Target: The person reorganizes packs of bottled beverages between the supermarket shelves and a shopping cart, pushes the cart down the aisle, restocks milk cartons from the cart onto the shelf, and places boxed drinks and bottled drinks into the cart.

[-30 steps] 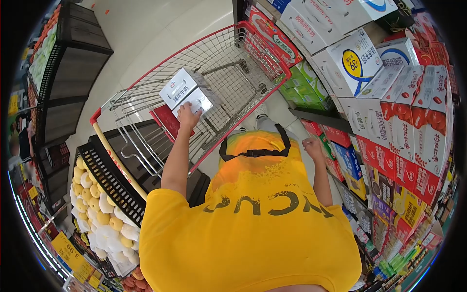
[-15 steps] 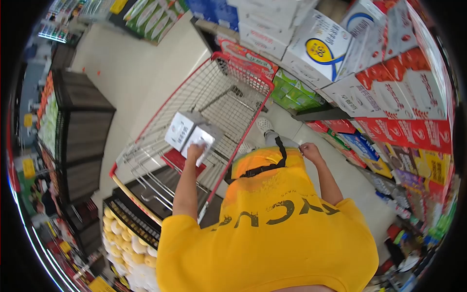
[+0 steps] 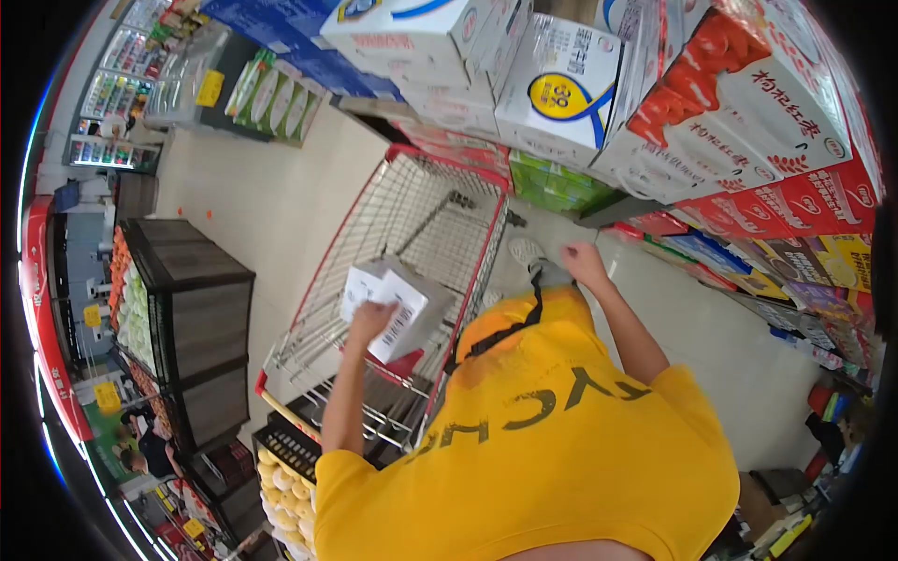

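My left hand (image 3: pixel 372 323) is closed on the near edge of a white box (image 3: pixel 408 316) with a barcode on its side. The box is tilted, over the near part of a shopping cart (image 3: pixel 382 220). Another white box (image 3: pixel 361 286) lies close against it, partly covered. My right hand (image 3: pixel 584 263) is held out over the floor beside the cart, its fingers curled in, and I see nothing in it. Nearest to it is one of my light shoes (image 3: pixel 526 251).
Stacked milk cartons (image 3: pixel 561 89) and red-and-white boxes (image 3: pixel 739 117) line the right side. Dark wooden produce stands (image 3: pixel 208 327) are at the left, and yellow-white fruit (image 3: pixel 288 500) sits near the cart handle. A person (image 3: pixel 150 449) is far left.
The held box has tilted and turned, so its barcode side shows. My right hand has moved up and away from my waist. The whole view has shifted.
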### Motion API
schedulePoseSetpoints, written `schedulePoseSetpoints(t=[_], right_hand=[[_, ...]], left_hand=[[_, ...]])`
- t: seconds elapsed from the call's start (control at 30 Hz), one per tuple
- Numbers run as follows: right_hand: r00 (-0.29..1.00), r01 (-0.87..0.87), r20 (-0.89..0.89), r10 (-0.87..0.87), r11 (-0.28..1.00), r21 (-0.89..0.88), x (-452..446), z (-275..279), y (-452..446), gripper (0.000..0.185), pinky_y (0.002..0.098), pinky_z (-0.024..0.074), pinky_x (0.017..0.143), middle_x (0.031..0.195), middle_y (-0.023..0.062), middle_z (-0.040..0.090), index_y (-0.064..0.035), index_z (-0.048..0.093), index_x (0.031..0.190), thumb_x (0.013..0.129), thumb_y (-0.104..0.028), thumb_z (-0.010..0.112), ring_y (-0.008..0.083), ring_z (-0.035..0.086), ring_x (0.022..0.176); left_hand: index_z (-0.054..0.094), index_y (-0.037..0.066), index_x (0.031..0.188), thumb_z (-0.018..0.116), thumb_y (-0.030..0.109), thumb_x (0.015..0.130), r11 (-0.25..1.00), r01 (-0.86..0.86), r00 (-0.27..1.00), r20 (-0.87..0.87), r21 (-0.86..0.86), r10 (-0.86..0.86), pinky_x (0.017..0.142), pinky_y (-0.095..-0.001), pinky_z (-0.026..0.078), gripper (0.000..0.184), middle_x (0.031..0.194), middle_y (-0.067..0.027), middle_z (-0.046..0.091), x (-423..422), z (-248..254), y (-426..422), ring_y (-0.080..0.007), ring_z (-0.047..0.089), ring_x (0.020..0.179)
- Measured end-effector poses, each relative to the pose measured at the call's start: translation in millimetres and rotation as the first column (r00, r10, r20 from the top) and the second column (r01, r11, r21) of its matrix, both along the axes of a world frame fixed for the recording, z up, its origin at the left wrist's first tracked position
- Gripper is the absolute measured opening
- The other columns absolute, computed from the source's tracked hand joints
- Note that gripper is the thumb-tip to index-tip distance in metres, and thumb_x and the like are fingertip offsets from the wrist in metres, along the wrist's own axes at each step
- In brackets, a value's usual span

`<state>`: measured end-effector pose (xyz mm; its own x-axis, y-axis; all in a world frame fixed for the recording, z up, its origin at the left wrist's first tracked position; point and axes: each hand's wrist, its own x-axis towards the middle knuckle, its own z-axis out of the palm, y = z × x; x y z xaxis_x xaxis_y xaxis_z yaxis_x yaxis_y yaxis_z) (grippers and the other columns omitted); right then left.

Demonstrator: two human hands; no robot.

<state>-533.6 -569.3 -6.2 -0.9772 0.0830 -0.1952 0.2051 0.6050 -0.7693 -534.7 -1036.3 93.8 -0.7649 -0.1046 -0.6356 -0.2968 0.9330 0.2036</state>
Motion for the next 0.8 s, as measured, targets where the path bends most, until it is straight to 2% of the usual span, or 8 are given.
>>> schedulePoseSetpoints(t=[0.17, 0.23, 0.27, 0.3, 0.33, 0.37, 0.57, 0.8], right_hand=[[0.905, -0.272, 0.206, 0.372, 0.879, -0.391, -44.5, 0.3, -89.9, 0.02, 0.0339, 0.0499, 0.063, 0.075, 0.013, 0.066, 0.0012, 0.062, 0.083, 0.083, -0.018, 0.055, 0.0278, 0.064, 0.067], [0.481, 0.422, 0.808, 0.339, 0.719, -0.553, -52.8, 17.9, -137.0, 0.042, 0.0427, 0.0513, 0.076, 0.103, 0.0189, 0.066, -0.0009, 0.055, 0.116, 0.089, -0.032, 0.046, 0.0298, 0.064, 0.088], [0.468, 0.401, 0.809, 0.356, 0.73, -0.553, -50.0, 11.4, -162.4, 0.042, 0.0427, 0.0513, 0.076, 0.103, 0.0189, 0.066, -0.0009, 0.055, 0.116, 0.089, -0.032, 0.046, 0.0298, 0.064, 0.088], [0.679, -0.05, 0.38, 0.628, 0.556, -0.83, -45.2, -1.1, -187.2, 0.049, 0.0439, 0.0432, 0.092, 0.126, 0.0185, 0.047, -0.0009, 0.043, 0.129, 0.094, -0.035, 0.042, 0.031, 0.052, 0.11], [0.616, -0.52, -0.156, 0.772, 0.25, -0.817, -43.4, -7.6, -202.9, 0.058, 0.0452, 0.0351, 0.108, 0.15, 0.0181, 0.029, -0.0009, 0.031, 0.142, 0.099, -0.038, 0.039, 0.0322, 0.04, 0.131], [0.592, -0.533, -0.166, 0.789, 0.228, -0.815, -49.9, 8.4, -211.6, 0.058, 0.0452, 0.0351, 0.108, 0.15, 0.0181, 0.029, -0.0009, 0.031, 0.142, 0.099, -0.038, 0.039, 0.0322, 0.04, 0.131], [0.772, 0.0, -0.044, 0.634, -0.069, -0.998, -99.2, 99.2, -170.0, 0.063, 0.0441, 0.0358, 0.108, 0.146, 0.0193, 0.034, -0.0049, 0.03, 0.144, 0.097, -0.048, 0.033, 0.0322, 0.04, 0.131], [0.882, 0.449, 0.263, 0.391, -0.527, -0.722, -83.3, 233.7, -133.7, 0.07, 0.0429, 0.0367, 0.107, 0.142, 0.0207, 0.039, -0.0094, 0.03, 0.145, 0.096, -0.059, 0.027, 0.0321, 0.04, 0.131]], left_hand=[[0.066, -0.005, 0.072, 0.054, 0.038, 0.091, 0.991, -0.038, 0.975, -0.212, 0.128, 0.065, 0.057, -0.0445, 0.045, 0.048, 0.057, -0.023, 0.057, -12.7, 178.8, 83.4, -0.0392, 0.058, 0.055], [0.064, -0.004, 0.069, 0.056, 0.032, 0.091, 0.989, -0.001, 0.953, -0.301, 0.145, 0.045, 0.053, -0.0427, 0.043, 0.043, 0.053, -0.0206, 0.053, -6.2, 233.8, 111.6, -0.0359, 0.054, 0.05], [0.063, -0.003, 0.067, 0.058, 0.029, 0.09, 0.983, 0.006, 0.945, -0.324, 0.182, 0.054, 0.051, -0.0419, 0.041, 0.04, 0.051, -0.019, 0.05, -5.0, 260.7, 123.4, -0.0343, 0.053, 0.048], [0.062, -0.002, 0.066, 0.06, 0.027, 0.089, 0.976, 0.009, 0.934, -0.349, 0.217, 0.069, 0.049, -0.0411, 0.04, 0.037, 0.05, -0.0174, 0.048, -2.5, 278.3, 130.7, -0.0327, 0.052, 0.046], [0.062, -0.002, 0.066, 0.06, 0.027, 0.089, 0.977, -0.025, 0.93, -0.352, 0.212, 0.101, 0.049, -0.0411, 0.04, 0.037, 0.05, -0.0174, 0.048, 3.6, 284.5, 132.4, -0.0327, 0.052, 0.046], [0.062, 0.0, 0.064, 0.063, 0.025, 0.086, 0.948, 0.092, 0.898, -0.437, 0.304, 0.053, 0.047, -0.038, 0.036, 0.033, 0.049, -0.0135, 0.048, 9.3, 289.7, 133.3, -0.028, 0.048, 0.044], [0.064, 0.007, 0.061, 0.071, 0.021, 0.079, 0.769, 0.476, 0.835, -0.493, 0.427, -0.243, 0.052, -0.0362, 0.038, 0.024, 0.05, -0.0073, 0.05, 26.3, 255.2, 134.5, -0.0262, 0.047, 0.048], [0.066, 0.009, 0.071, 0.067, 0.024, 0.082, 0.657, 0.66, 0.727, -0.529, 0.364, -0.437, 0.064, -0.0354, 0.041, 0.019, 0.06, -0.0043, 0.062, 22.6, 224.5, 157.3, -0.0202, 0.061, 0.065]])
